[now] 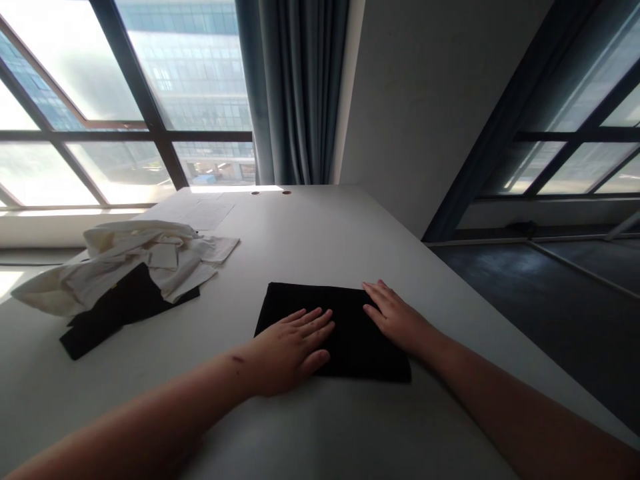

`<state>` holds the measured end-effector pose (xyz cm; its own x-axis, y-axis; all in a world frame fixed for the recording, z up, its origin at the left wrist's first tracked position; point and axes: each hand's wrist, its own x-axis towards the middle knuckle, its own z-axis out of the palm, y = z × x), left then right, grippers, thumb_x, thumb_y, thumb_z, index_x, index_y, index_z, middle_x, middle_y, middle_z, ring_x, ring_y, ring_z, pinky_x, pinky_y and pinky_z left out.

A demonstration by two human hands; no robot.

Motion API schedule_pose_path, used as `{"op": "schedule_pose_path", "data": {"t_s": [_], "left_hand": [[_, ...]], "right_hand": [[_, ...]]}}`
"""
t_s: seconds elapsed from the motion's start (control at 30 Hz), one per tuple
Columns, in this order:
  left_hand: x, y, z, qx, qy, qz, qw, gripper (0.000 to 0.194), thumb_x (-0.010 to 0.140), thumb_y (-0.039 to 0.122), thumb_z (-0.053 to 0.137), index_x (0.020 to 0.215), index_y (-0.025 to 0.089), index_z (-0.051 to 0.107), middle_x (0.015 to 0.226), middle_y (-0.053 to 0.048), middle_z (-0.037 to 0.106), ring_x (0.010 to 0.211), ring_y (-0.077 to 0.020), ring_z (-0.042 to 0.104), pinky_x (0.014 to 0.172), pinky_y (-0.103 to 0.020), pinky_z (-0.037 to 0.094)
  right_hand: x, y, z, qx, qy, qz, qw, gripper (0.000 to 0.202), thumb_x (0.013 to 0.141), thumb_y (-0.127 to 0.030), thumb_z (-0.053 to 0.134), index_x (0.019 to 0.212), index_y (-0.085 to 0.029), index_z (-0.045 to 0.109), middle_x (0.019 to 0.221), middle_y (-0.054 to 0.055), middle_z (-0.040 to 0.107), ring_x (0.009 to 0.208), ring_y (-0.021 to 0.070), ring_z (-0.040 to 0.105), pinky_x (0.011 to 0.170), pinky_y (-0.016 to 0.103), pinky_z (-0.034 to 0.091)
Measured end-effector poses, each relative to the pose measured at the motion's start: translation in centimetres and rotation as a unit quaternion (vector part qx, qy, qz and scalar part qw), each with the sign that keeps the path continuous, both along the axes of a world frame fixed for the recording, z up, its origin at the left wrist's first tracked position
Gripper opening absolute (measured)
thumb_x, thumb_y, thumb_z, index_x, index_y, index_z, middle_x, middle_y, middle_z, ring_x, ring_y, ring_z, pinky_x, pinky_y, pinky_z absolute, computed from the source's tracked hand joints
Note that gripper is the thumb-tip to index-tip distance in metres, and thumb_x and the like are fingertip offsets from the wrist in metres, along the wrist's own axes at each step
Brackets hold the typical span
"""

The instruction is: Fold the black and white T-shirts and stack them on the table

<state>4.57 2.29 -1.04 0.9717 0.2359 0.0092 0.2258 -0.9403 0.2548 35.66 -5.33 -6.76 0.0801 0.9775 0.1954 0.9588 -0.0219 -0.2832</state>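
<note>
1. A hand could pass over the white table [295,233] between the folded black cloth [355,343] and the blue curtain [295,93] beyond.
2. A strip of tabletop leads leftward until the white garment [120,267] and dark fabric [125,301] block it.
3. The left hand [290,347] obstructs the cloth's left side, the right hand [395,317] its right; between them lies a gap.

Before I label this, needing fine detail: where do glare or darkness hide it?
In the head view, glare washes out parts of the left window; also there, the black cloth under the left hand is so dark its surface shows little detail.
</note>
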Motion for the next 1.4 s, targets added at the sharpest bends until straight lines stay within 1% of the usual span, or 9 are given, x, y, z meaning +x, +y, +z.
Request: {"op": "schedule_pose_path", "data": {"t_s": [0.3, 0.37, 0.43, 0.53, 0.67, 0.87, 1.0, 1.2, 1.4], "left_hand": [[-0.8, 5.2, -1.3, 0.052, -0.006, 0.147, 0.988, 0.063, 0.110, 0.050, 0.029, 0.164, 0.019, 0.036, 0.172, -0.009, 0.027, 0.161, -0.0249, 0.022, 0.133, -0.048, 0.016], [-0.9, 6.0, -1.5, 0.052, -0.015, 0.192, 0.980, 0.062, 0.109, 0.048, 0.033, 0.162, 0.017, 0.040, 0.170, -0.011, 0.034, 0.160, -0.0286, 0.027, 0.132, -0.052, 0.017], [-1.0, 6.7, -1.5, 0.034, -0.041, 0.227, 0.972, 0.059, 0.107, 0.047, 0.037, 0.158, 0.017, 0.046, 0.164, -0.013, 0.046, 0.153, -0.0318, 0.040, 0.129, -0.053, 0.027], [-1.4, 7.7, -1.5, -0.021, -0.092, 0.221, 0.971, 0.052, 0.105, 0.044, 0.040, 0.149, 0.020, 0.056, 0.148, -0.012, 0.061, 0.135, -0.0300, 0.058, 0.119, -0.048, 0.043], [-2.0, 8.8, -1.1, -0.096, -0.143, 0.179, 0.969, 0.045, 0.104, 0.043, 0.041, 0.136, 0.023, 0.065, 0.135, -0.009, 0.068, 0.127, -0.0258, 0.063, 0.114, -0.041, 0.047], [-2.5, 9.4, -0.7, -0.141, -0.173, 0.207, 0.952, 0.039, 0.102, 0.043, 0.040, 0.115, 0.023, 0.072, 0.119, -0.007, 0.076, 0.112, -0.0245, 0.069, 0.106, -0.040, 0.052], [-2.6, 9.6, -0.8, -0.136, -0.165, 0.220, 0.952, 0.034, 0.098, 0.042, 0.045, 0.108, 0.023, 0.070, 0.111, -0.006, 0.077, 0.101, -0.0238, 0.070, 0.098, -0.040, 0.055], [-2.8, 10.4, -1.5, -0.123, -0.141, 0.228, 0.955, 0.033, 0.096, 0.043, 0.046, 0.113, 0.024, 0.068, 0.110, -0.005, 0.076, 0.098, -0.0234, 0.069, 0.094, -0.038, 0.054], [-3.0, 11.1, -2.2, -0.070, -0.121, 0.230, 0.963, 0.041, 0.099, 0.052, 0.042, 0.110, 0.024, 0.069, 0.114, -0.008, 0.073, 0.107, -0.0269, 0.068, 0.101, -0.041, 0.051]], "right_hand": [[-0.3, -0.1, 0.5, -0.021, -0.003, -0.010, 1.000, 0.065, 0.104, -0.049, 0.041, 0.158, -0.013, 0.048, 0.161, 0.013, 0.046, 0.156, 0.0333, 0.030, 0.129, 0.053, 0.030], [-0.2, -0.1, 0.6, -0.018, -0.007, -0.019, 1.000, 0.065, 0.103, -0.051, 0.043, 0.156, -0.013, 0.051, 0.159, 0.013, 0.048, 0.156, 0.0345, 0.031, 0.128, 0.054, 0.030], [0.0, 0.0, 0.7, -0.005, -0.011, -0.027, 1.000, 0.062, 0.102, -0.052, 0.046, 0.150, -0.015, 0.058, 0.155, 0.012, 0.053, 0.154, 0.0358, 0.033, 0.128, 0.055, 0.031], [0.7, 0.1, 1.1, 0.024, -0.014, -0.031, 0.999, 0.054, 0.101, -0.053, 0.049, 0.134, -0.017, 0.069, 0.140, 0.013, 0.065, 0.145, 0.0369, 0.045, 0.124, 0.056, 0.035], [1.5, 0.5, 1.3, 0.038, -0.009, -0.033, 0.999, 0.048, 0.099, -0.054, 0.050, 0.117, -0.017, 0.074, 0.126, 0.016, 0.069, 0.130, 0.0366, 0.056, 0.118, 0.054, 0.041], [1.2, 0.5, 1.8, 0.025, 0.131, -0.026, 0.991, 0.041, 0.093, -0.052, 0.056, 0.117, -0.020, 0.067, 0.126, 0.014, 0.068, 0.122, 0.0327, 0.061, 0.110, 0.048, 0.047], [0.1, -0.1, 3.2, -0.003, 0.304, -0.027, 0.952, 0.043, 0.090, -0.060, 0.062, 0.110, -0.021, 0.059, 0.103, 0.008, 0.070, 0.098, 0.0275, 0.067, 0.091, 0.042, 0.054], [-1.0, -0.5, 3.8, -0.031, 0.550, -0.035, 0.834, 0.048, 0.086, -0.062, 0.072, 0.106, -0.021, 0.055, 0.093, 0.004, 0.070, 0.082, 0.0214, 0.068, 0.075, 0.034, 0.054], [-1.0, -0.3, 3.5, -0.039, 0.574, -0.049, 0.817, 0.049, 0.084, -0.058, 0.076, 0.111, -0.022, 0.057, 0.098, 0.005, 0.071, 0.088, 0.0241, 0.071, 0.078, 0.035, 0.056]]}}
